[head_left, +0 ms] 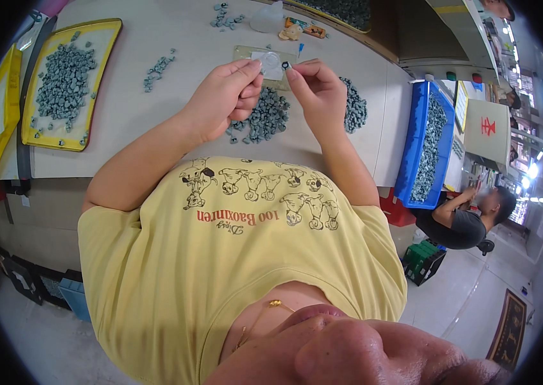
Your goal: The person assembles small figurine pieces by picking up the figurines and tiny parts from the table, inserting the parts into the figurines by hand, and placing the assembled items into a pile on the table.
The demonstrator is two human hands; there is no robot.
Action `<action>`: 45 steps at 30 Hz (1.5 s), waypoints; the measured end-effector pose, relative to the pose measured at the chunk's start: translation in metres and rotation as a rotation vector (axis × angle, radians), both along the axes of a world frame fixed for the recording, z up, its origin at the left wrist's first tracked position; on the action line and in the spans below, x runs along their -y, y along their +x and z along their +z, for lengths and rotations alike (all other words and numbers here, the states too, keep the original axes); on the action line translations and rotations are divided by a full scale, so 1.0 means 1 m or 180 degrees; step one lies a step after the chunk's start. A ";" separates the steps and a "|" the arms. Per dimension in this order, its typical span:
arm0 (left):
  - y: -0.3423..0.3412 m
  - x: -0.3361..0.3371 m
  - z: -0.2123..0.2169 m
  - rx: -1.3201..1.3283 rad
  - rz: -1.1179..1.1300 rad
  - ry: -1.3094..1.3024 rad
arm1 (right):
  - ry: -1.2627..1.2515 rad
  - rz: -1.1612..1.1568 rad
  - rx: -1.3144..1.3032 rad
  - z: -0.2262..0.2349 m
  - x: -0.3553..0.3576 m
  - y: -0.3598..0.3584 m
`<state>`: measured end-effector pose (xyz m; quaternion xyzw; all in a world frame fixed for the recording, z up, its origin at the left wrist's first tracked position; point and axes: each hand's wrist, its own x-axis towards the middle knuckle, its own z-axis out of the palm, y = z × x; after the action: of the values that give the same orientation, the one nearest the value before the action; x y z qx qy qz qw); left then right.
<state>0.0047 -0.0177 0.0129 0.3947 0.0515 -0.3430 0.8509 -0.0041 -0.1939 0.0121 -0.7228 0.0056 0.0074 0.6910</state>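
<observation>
Right hand [315, 90] pinches small grey ring part [285, 65] at fingertips, upper centre; left hand [228, 96] curled narrow beside; part looks light, rigid, easily dropped—grip its rim.

Matt grey, perhaps rubber parts [265, 119]; glossy yellow plastic tray [101, 77]; smooth pale tabletop [156, 109].

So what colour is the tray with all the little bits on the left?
Yellow: the tray, clearest in the head view, holds small grey parts.

A white square sign [487, 128] with a red mark stands past the worktop's right edge; small orange packets [303, 29], possibly wrappers, lie near its far edge.
</observation>
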 end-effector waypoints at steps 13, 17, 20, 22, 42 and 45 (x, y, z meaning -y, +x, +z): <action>-0.003 0.001 0.002 -0.0267 -0.0205 0.0105 | -0.2334 0.0042 0.3627 0.000 -0.004 0.001; -0.004 0.001 0.002 -0.0263 -0.0189 0.0099 | -0.2451 0.0124 0.3726 0.000 -0.005 0.001; -0.003 0.001 0.002 -0.0218 -0.0239 0.0088 | -0.2515 0.0103 0.3747 -0.003 -0.005 0.002; -0.004 0.002 0.002 -0.0186 -0.0261 0.0095 | -0.2505 0.0111 0.3740 -0.003 -0.005 0.002; -0.016 0.004 0.000 0.0423 0.0052 0.0236 | -0.1919 -0.0129 0.3439 -0.011 -0.018 -0.003; -0.016 0.004 0.001 0.0546 0.0045 0.0309 | -0.1947 -0.0183 0.3479 -0.010 -0.017 -0.002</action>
<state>-0.0116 -0.0214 0.0137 0.4630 -0.0023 -0.2990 0.8344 -0.0064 -0.1767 0.0021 -0.7867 -0.3273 -0.3838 0.3558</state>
